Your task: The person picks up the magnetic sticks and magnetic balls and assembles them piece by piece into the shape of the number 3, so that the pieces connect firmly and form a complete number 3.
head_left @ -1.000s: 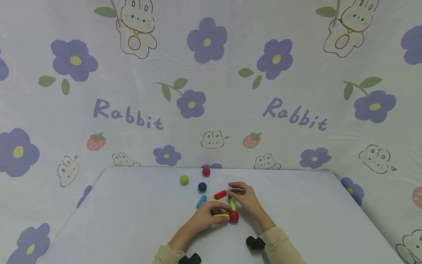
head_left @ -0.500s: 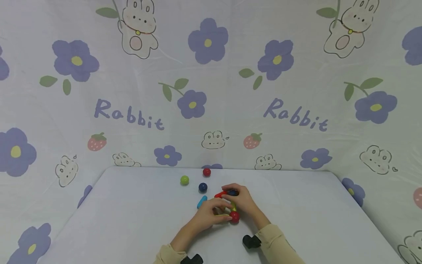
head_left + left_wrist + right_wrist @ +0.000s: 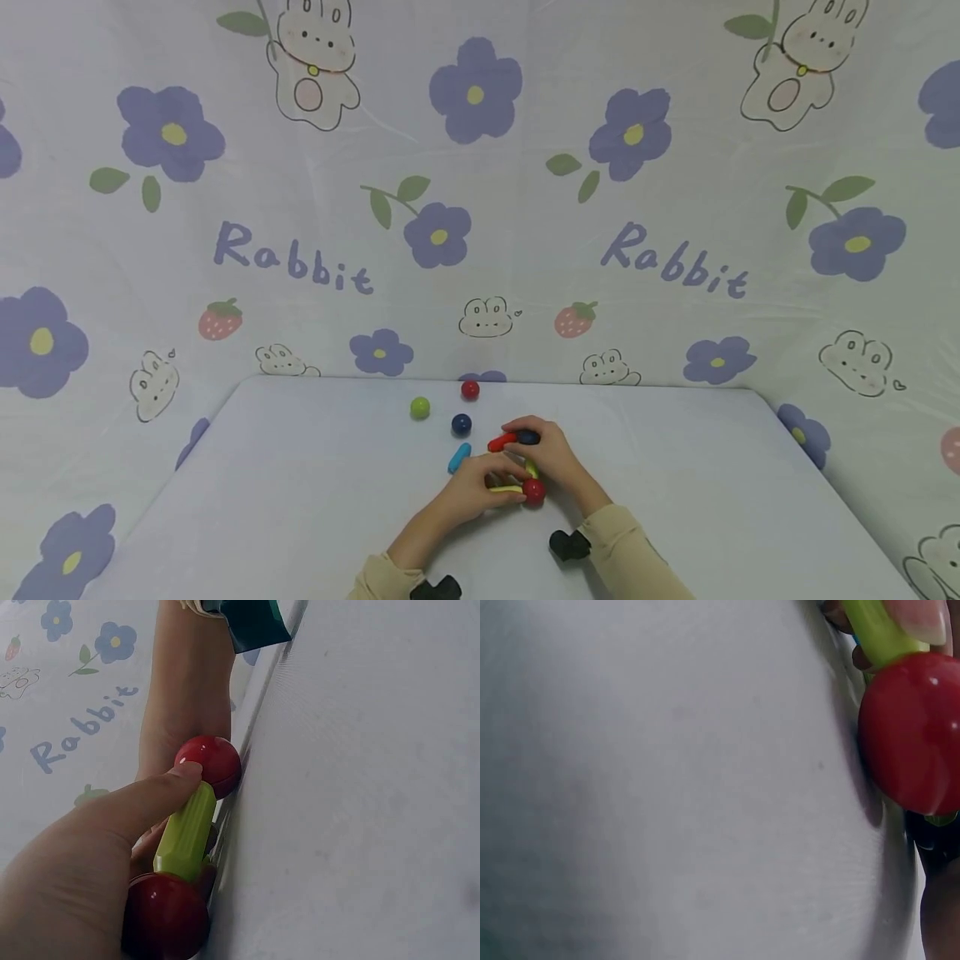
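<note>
My left hand (image 3: 468, 490) grips a yellow-green rod (image 3: 184, 836) with a red ball at each end. The thumb presses where the rod meets the far red ball (image 3: 210, 765); the near red ball (image 3: 169, 915) sits beside the palm. In the head view, one red ball (image 3: 534, 492) shows at the left fingertips. From it another yellow-green rod (image 3: 885, 631) runs back under my right hand (image 3: 553, 457). The right thumb and fingers pinch the end of a red rod (image 3: 501, 442), with a dark blue ball (image 3: 528, 437) against it, inside the hand's curl.
A light blue rod (image 3: 460, 458) lies just beyond the left hand. Farther back on the white table (image 3: 300, 483) are a loose dark blue ball (image 3: 461, 425), a green ball (image 3: 420, 407) and a red ball (image 3: 470, 390). A patterned cloth (image 3: 480, 183) hangs behind.
The right hand has moved slightly left, its fingers passing over the dark blue ball to the red rod's end. The left hand stays nearly in place, still gripping its rod.
</note>
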`<act>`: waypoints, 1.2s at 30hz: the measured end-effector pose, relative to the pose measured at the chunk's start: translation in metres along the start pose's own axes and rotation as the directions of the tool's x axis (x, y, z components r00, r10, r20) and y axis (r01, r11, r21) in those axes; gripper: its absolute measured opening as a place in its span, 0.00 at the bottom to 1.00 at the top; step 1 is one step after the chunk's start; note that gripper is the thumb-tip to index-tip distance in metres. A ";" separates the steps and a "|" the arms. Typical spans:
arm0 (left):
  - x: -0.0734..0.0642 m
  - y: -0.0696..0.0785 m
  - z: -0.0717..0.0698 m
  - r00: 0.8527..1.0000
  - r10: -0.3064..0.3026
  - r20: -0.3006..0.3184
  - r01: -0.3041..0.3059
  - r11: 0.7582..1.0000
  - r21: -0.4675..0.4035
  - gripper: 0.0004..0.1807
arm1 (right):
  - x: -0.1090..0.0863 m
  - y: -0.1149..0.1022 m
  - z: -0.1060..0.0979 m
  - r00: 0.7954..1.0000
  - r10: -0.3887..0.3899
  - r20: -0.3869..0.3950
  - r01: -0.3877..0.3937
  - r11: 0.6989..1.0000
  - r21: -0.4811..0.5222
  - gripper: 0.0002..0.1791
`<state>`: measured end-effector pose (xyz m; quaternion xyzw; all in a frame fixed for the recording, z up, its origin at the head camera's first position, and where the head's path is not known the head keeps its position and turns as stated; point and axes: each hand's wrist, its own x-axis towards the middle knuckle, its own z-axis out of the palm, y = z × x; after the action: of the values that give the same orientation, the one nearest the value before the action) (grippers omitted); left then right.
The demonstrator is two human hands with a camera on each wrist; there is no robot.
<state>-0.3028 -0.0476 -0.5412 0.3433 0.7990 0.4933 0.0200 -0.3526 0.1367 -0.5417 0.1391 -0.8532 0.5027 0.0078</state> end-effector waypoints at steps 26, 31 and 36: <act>-0.001 0.006 0.002 0.999 -0.041 -0.014 0.041 0.999 -0.021 0.15 | 0.005 -0.003 0.001 0.997 0.036 -0.064 -0.038 0.999 -0.034 0.12; -0.001 0.001 0.001 1.000 -0.023 -0.010 0.023 0.999 -0.032 0.14 | 0.006 -0.008 0.001 0.998 0.019 -0.060 -0.027 0.992 -0.127 0.14; -0.001 0.000 0.000 1.000 -0.028 -0.003 0.028 0.999 -0.032 0.14 | 0.005 -0.015 -0.004 0.998 0.006 -0.057 -0.018 0.975 -0.220 0.12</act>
<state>-0.3023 -0.0479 -0.5417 0.3309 0.7958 0.5062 0.0309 -0.3542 0.1317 -0.5261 0.1181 -0.9039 0.4089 0.0440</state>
